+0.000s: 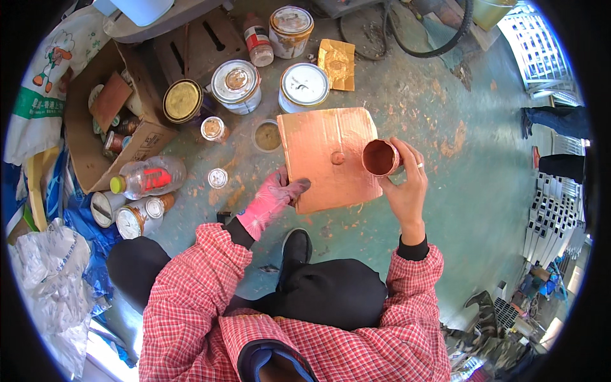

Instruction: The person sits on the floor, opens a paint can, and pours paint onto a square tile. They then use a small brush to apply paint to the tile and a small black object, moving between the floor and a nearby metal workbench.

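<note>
My left hand [270,197], in a pink glove with dark fingertips, grips the lower left edge of a cardboard sheet [312,137]. The sheet is coated copper-orange and held up above the floor. Near its middle is a darker round spot of the same colour. My bare right hand [407,181], a ring on one finger, is closed around a small round can [380,158]. The can is tilted with its mouth toward me, and its inside is coated reddish brown. It overlaps the right edge of the sheet; whether they touch I cannot tell.
Paint cans [304,86] stand beyond the sheet, near a bottle [258,44] and a stained cardboard piece [337,63]. At left are a carton [83,146] of cans and a plastic bottle [153,177]. A black hose [439,49] curves at the back. Metal tubes [550,216] lie right.
</note>
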The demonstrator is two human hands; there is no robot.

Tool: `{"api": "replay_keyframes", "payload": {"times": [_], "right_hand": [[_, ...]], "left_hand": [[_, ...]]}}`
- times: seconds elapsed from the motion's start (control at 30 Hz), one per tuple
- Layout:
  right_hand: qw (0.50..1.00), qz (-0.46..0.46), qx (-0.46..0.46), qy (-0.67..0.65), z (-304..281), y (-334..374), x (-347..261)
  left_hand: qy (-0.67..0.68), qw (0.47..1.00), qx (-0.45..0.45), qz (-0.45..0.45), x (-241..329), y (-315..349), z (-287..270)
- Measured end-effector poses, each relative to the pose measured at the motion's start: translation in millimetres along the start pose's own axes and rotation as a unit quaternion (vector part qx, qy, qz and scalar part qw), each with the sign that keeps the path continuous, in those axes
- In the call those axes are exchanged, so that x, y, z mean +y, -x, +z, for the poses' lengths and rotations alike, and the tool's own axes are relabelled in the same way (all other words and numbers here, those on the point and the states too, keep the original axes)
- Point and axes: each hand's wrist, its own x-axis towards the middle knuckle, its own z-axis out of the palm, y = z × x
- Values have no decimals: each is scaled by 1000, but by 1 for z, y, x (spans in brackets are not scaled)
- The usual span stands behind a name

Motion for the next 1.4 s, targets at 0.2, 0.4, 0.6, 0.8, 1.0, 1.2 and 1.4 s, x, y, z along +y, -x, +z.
{"api": "replay_keyframes", "payload": {"times": [0.2,0.4,0.6,0.8,1.0,1.2,1.4], "right_hand": [[999,31,-7,-20,3,-4,15],[1000,-20,-21,10,7,-5,47],[987,119,-16,-111,33,-9,82],[970,180,36,-162,99,-14,183],[936,265,79,-216,134,-24,227],[931,253,101,-243,149,-22,243],[907,283,133,-282,151,-12,243]], "left_hand": [[-9,1000,-21,3,-5,-4,-24],[-15,1000,1,8,-5,-2,-37],[10,1000,18,-10,-21,-11,-56],[-80,995,-8,-64,-14,-54,-32],[-216,973,-39,-77,-52,-120,-49],[-298,943,-53,-139,-41,-121,-54],[-259,951,-93,-141,-45,-138,-54]]}}
